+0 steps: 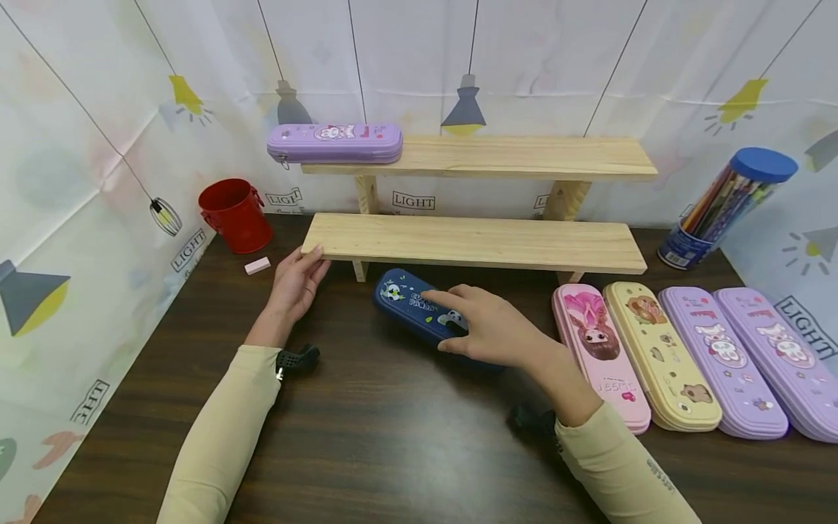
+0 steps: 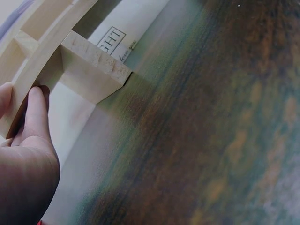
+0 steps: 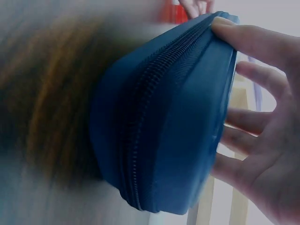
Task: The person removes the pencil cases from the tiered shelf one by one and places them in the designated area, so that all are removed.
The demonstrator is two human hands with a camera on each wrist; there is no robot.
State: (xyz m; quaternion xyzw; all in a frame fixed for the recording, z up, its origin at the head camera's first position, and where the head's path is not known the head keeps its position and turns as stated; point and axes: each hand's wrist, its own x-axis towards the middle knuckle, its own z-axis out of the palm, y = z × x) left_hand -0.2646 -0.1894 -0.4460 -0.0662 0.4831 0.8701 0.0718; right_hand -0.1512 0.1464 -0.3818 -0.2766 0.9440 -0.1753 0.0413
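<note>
My right hand [image 1: 491,324] holds a navy blue pencil case [image 1: 414,309] with panda pictures on its lid, just in front of the lower wooden shelf. In the right wrist view the case's zipper side [image 3: 154,89] faces the camera, thumb at its edge and the other fingers across the lid. At the left end of the lower shelf board [image 1: 471,240], my left hand [image 1: 297,285] grips the corner. The left wrist view has fingers [image 2: 36,112] under that board. On the upper shelf board [image 1: 524,156], a purple pencil case [image 1: 337,143] lies at the left end.
Right of the shelf lie a pink pencil case [image 1: 605,356], a yellow one [image 1: 661,356] and two purple ones [image 1: 723,364]. A tilted pen tub with a blue lid [image 1: 727,207] stands behind them. At the left are a red bucket [image 1: 236,216] and a small eraser-like block [image 1: 257,266].
</note>
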